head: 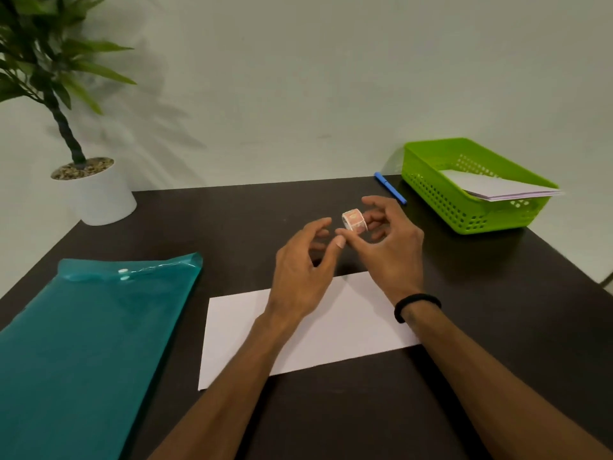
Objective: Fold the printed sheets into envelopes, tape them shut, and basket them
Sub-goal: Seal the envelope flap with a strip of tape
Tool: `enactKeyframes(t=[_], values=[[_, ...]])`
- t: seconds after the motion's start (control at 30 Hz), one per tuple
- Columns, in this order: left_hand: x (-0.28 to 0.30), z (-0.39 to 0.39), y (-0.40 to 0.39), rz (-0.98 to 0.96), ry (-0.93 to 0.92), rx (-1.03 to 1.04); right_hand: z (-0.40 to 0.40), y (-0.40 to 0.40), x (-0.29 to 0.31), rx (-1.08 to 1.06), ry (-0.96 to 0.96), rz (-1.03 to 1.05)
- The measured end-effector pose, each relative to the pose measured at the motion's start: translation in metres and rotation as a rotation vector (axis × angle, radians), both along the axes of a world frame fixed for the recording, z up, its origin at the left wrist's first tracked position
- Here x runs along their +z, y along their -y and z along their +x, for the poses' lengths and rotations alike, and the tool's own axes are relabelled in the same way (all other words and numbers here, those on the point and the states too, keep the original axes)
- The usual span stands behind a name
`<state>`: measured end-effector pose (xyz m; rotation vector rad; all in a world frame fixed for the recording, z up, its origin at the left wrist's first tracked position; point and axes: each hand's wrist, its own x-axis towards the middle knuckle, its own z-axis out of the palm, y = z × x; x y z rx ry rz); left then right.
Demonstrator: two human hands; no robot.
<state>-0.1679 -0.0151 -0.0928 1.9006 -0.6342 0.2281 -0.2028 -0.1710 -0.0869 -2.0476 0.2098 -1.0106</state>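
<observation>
Presently: tape roll (354,220) gripped by right fingers (371,224); left fingers (326,242) relaxed, empty. Peel end, seal envelope (331,327) at centre.

A plain office-style desk setup: a dark table (258,207) stands against a bare pale wall (331,78), laid out with stationery. Just beyond and to the right of the hands' grip on a small tape roll (354,220) lie a blue pen (390,188) and a green plastic basket (464,207) holding folded white papers, while a white sheet (348,330) lies flat just below the grip. Well to the left of it rest a teal snap-button document folder (86,343) and a potted plant (89,190) in a white pot.
</observation>
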Motion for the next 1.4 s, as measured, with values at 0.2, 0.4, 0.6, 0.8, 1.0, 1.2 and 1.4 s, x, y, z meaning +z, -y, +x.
enactKeyframes(t=[0.2,0.4,0.6,0.8,1.0,1.2,1.4], values=[[-0.003,0.003,-0.004,-0.094,-0.056,-0.033,0.0,-0.007,-0.004,0.107,-0.009,-0.142],[-0.004,0.009,-0.006,-0.19,-0.165,0.015,-0.003,-0.012,-0.003,0.147,0.02,-0.201],[-0.003,0.009,-0.009,-0.276,-0.212,-0.017,-0.002,-0.01,-0.006,0.216,-0.015,-0.218],[-0.002,0.009,-0.011,-0.305,-0.257,-0.045,0.001,-0.009,-0.007,0.314,-0.134,-0.167],[-0.001,0.008,-0.012,-0.292,-0.227,-0.084,0.001,-0.002,-0.007,0.452,-0.248,0.05],[-0.002,0.01,-0.011,-0.3,-0.22,-0.019,0.0,-0.004,-0.007,0.377,-0.217,-0.01],[-0.006,0.012,-0.01,-0.258,-0.2,0.032,0.004,-0.002,-0.014,0.308,-0.192,-0.16]])
